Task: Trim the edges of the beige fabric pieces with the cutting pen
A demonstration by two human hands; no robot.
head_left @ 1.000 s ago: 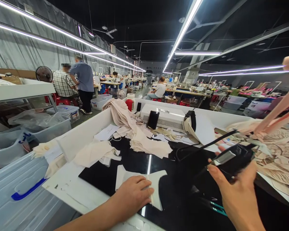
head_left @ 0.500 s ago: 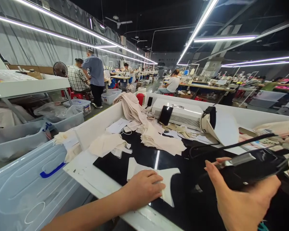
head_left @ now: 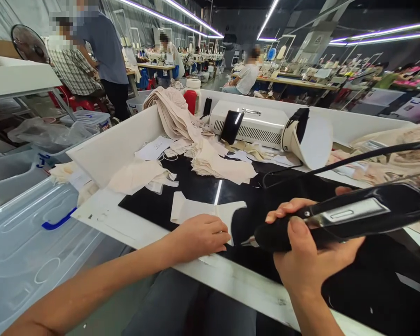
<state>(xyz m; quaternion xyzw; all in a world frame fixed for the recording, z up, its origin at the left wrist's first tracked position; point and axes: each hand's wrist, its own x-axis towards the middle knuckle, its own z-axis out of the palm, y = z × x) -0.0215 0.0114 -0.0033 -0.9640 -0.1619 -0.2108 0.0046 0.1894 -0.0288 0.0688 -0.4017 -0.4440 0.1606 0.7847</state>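
Note:
My left hand [head_left: 199, 235] rests with curved fingers on a cream fabric piece [head_left: 203, 210], pressing it against the shiny black board [head_left: 154, 196]. One curved edge of the piece points toward the right. In my right hand [head_left: 299, 263] is a black corded hand tool [head_left: 364, 214] with a metal plate on its body; my thumb and fingers are wrapped round it. Its narrow metal tip [head_left: 249, 241] is close to the fabric's right edge, and I cannot tell whether they touch.
Behind the board lie a layered fabric stack [head_left: 224, 163], a phone [head_left: 231, 127], a white vented box [head_left: 252, 121] and a lamp with a white shade [head_left: 318, 140]. A lidded plastic bin [head_left: 31, 252] stands left. The cord [head_left: 371, 154] crosses at right. People sit farther back.
The right hand has turned the hand tool, bringing its tip leftward to the fabric's right edge. The left hand still presses the fabric. My view has tipped downward.

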